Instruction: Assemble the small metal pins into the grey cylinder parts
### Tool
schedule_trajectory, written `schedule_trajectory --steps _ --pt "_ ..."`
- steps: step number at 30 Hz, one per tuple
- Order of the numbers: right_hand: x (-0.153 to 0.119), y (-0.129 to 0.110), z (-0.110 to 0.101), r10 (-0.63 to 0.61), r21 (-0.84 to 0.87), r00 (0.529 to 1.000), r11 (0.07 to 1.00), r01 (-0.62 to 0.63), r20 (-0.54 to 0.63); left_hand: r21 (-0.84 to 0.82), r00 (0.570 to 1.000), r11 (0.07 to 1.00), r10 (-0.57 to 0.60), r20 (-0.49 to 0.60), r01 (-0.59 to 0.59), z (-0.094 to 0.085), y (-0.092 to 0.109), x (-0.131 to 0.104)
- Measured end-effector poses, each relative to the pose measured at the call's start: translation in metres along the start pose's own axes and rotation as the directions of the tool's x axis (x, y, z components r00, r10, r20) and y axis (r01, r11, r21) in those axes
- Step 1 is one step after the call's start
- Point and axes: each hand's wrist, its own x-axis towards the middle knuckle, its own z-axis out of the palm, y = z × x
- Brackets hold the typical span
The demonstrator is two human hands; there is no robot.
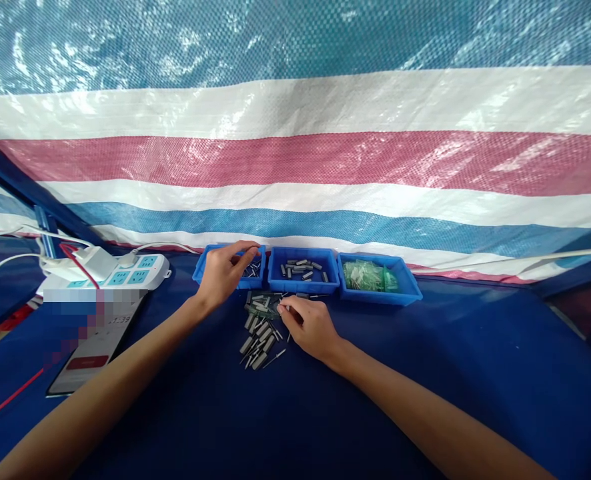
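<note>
Over the left blue bin (199, 270), which holds thin metal pins that look like rivets (252, 269), is my left hand (226, 269). Its thumb and fingers are drawn together, and I cannot make out what is between them. My right hand (309, 325) pinches at the right side of a loose pile; its fingertips hide what they grip. Grey metal cylinders (260, 361) and rivet-like pins (274, 359) lie mixed in this pile on the blue table. Similar short cylinders (303, 267) are in the middle blue bin (303, 288).
A right-hand blue bin (409, 288) contains greenish clear plastic packets (368, 275). At left are a white power strip (140, 275) with plugs and cables, and a phone (93, 353). A striped plastic sheet (295, 107) hangs behind the blue table (425, 373).
</note>
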Motion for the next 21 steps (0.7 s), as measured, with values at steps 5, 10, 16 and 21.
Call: schedule_trajectory --steps 5,10,16,21 --pt "0.001 0.0 0.0 0.001 0.007 1.0 1.0 -0.001 -0.003 0.035 0.999 0.999 -0.001 0.042 0.0 0.002 -0.011 0.004" --pt "0.001 0.0 -0.001 0.004 0.017 1.0 1.0 -0.004 0.005 0.138 0.999 0.99 0.008 0.05 -0.015 0.0 -0.014 0.008" --pt "0.0 -0.001 -0.001 0.026 0.009 1.0 1.0 -0.026 0.0 0.16 0.997 0.986 0.063 -0.054 -0.054 -0.001 -0.005 0.004" --pt "0.0 -0.001 -0.001 0.109 -0.035 0.993 0.993 -0.111 -0.045 0.043 0.973 0.984 0.179 -0.149 -0.174 0.018 0.006 -0.028"
